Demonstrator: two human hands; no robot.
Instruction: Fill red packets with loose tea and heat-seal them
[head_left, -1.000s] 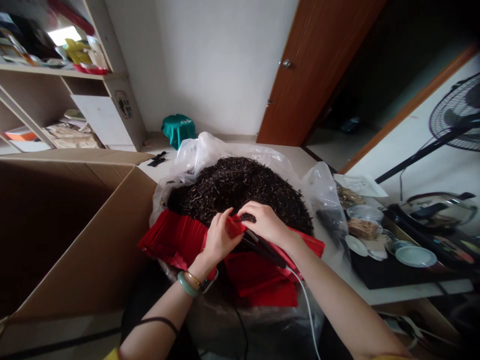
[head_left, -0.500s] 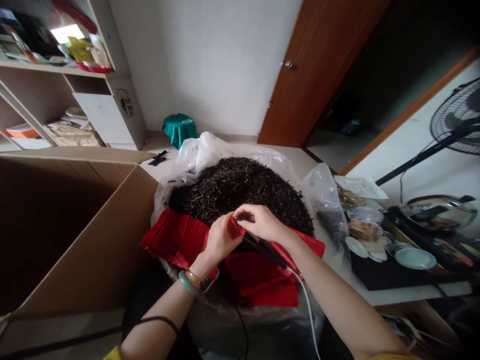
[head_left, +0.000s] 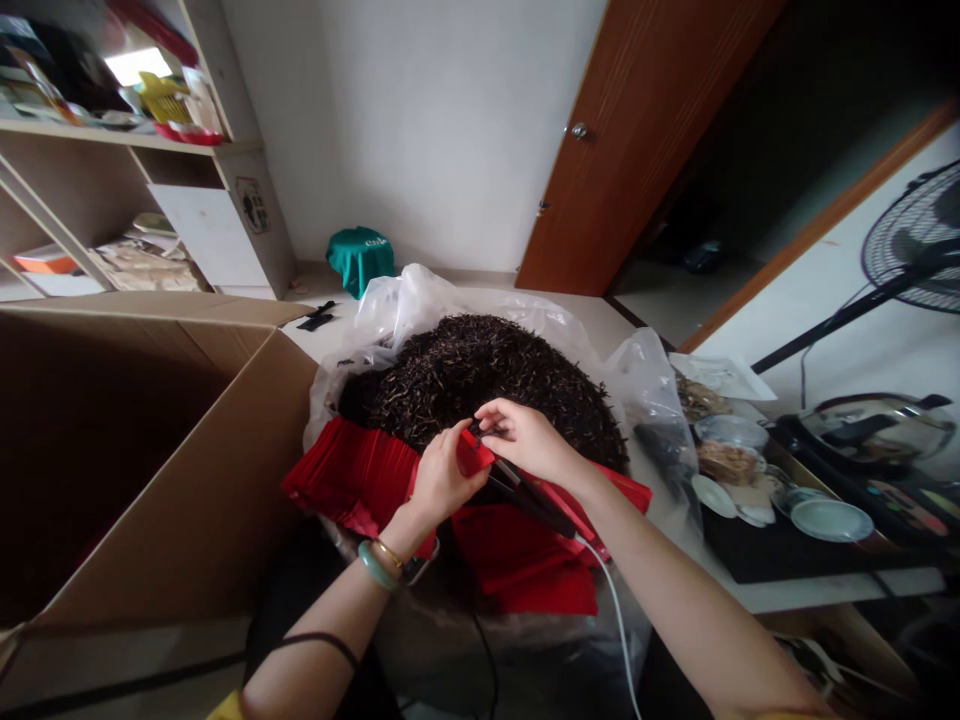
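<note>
the heap of dark leaf strips [head_left: 480, 365] sits in a clear plastic bag [head_left: 405, 300], whose crumpled rim stands around it. at the near edge of the heap, the left hand [head_left: 439, 475] curls its thumb and fingers around a small red packet [head_left: 475, 458], holding it tilted. just right of that, also over the heap's near edge, the right hand [head_left: 536, 440] has its fingertips drawn narrow on a pinch of strips [head_left: 487, 430] at the packet's mouth. below the right hand, nearer than the heap, lies a long dark device [head_left: 544, 508] with a white cable [head_left: 616, 610]. a row of red packets [head_left: 352, 470] fans out at the heap's near left, and more red sheets [head_left: 525, 575] lie directly in front of it. left of the heap stands an open cardboard box [head_left: 180, 490]; well to its right, a glass-lidded pot [head_left: 877, 425]
</note>
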